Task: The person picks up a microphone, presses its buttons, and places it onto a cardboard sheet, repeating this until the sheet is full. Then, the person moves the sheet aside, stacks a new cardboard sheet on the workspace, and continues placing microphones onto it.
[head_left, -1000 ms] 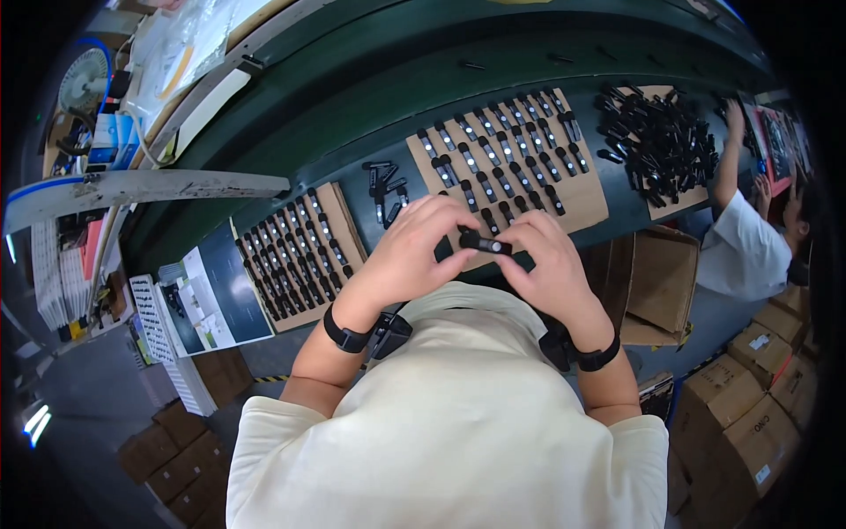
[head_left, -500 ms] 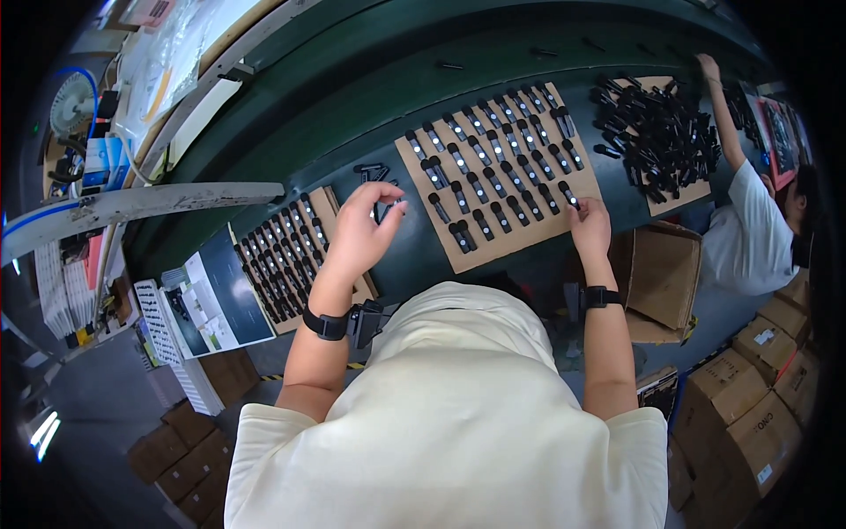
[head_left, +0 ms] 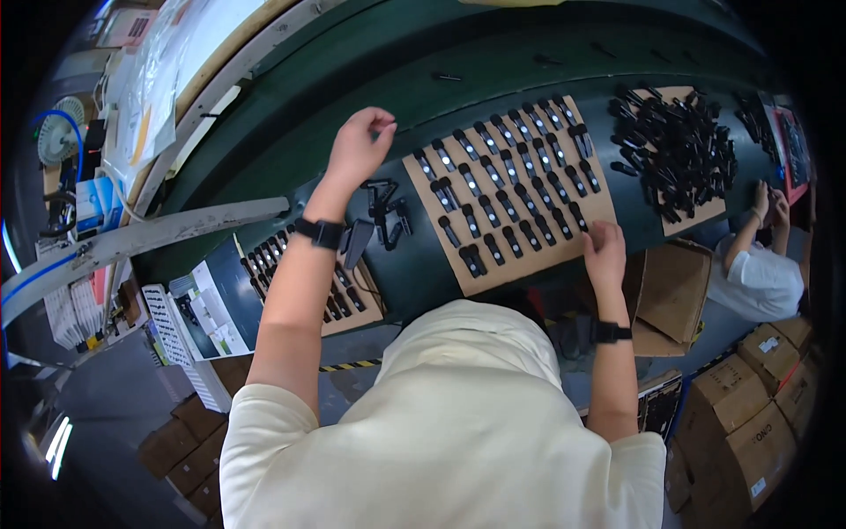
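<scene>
Head view: a flat brown cardboard sheet (head_left: 515, 264) lies on the dark green belt (head_left: 291, 132), right in front of the person. Small black parts (head_left: 493, 189) sit on the sheet in neat slanted rows. The right hand (head_left: 604, 251) rests on the near edge of this sheet, fingers bent down on it. I cannot tell if it pinches a part. There is a black band on that wrist.

The left hand (head_left: 359, 145) is up over the belt, well to the left of the sheet. Its fingers are curled in with the tips close together. I cannot tell if something tiny is between them. A black watch (head_left: 320, 233) sits on that wrist. Just beside the left arm lies a small loose bunch of black parts (head_left: 385, 210) on the belt.

Under the left arm is a second cardboard sheet (head_left: 357, 304) with more rows of black parts. Farther right, a third sheet holds a big messy pile of black parts (head_left: 674, 150). Another person in a white shirt (head_left: 758, 282) sits near that pile. Brown boxes (head_left: 758, 432) stand on the floor at the lower right.
</scene>
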A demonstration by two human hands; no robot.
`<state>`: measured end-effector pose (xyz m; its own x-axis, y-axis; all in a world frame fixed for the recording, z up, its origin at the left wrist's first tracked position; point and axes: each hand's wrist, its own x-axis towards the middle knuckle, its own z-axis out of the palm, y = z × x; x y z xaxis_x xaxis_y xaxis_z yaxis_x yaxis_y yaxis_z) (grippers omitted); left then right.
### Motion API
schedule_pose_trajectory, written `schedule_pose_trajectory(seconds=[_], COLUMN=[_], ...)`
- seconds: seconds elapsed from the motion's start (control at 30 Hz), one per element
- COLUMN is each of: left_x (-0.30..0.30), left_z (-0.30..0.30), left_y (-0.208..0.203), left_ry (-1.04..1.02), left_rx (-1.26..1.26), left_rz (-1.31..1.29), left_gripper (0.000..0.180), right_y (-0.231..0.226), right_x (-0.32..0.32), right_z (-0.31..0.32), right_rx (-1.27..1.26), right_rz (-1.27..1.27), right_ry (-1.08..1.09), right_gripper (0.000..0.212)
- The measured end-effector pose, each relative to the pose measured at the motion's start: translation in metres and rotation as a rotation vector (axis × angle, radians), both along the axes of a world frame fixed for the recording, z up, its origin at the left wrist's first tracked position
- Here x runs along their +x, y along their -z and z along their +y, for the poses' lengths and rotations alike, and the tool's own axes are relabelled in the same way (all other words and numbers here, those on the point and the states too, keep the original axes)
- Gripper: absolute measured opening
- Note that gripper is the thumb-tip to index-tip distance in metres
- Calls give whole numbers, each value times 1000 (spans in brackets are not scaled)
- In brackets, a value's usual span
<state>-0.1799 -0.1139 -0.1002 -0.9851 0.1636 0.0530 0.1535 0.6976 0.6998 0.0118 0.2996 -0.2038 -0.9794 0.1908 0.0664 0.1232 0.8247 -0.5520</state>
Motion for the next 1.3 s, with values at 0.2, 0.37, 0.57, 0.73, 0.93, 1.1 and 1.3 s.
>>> schedule_pose_trajectory(seconds=[0.2, 0.37, 0.57, 0.73, 0.93, 1.1, 1.3], left_x=[-83, -122, -142, -142, -78, 26, 113], left_z=[7, 14, 26, 10, 16, 46, 60], left_y=[76, 129, 162, 168, 102, -16, -85], left_ry=[-13, 54, 22, -16, -38, 82, 302], left_rx=[-92, -194, -385, -232, 324, 587, 564], left_rz=[-24, 79, 171, -93, -363, -495, -56], left_gripper=[24, 27, 27, 30, 23, 17, 25], right_y=[-35, -51, -57, -71, -111, -154, -203], right_x=[18, 36, 50, 30, -18, -49, -51], right_z=[-1, -5, -12, -25, -56, -93, -131], right_rx=[-14, -74, -93, -89, -250, -401, -649], right_rz=[-112, -218, -253, -174, -21, 150, 97], right_ry=[44, 107, 139, 68, -75, -252, -449], right_gripper=[23, 21, 21, 21, 25, 30, 38])
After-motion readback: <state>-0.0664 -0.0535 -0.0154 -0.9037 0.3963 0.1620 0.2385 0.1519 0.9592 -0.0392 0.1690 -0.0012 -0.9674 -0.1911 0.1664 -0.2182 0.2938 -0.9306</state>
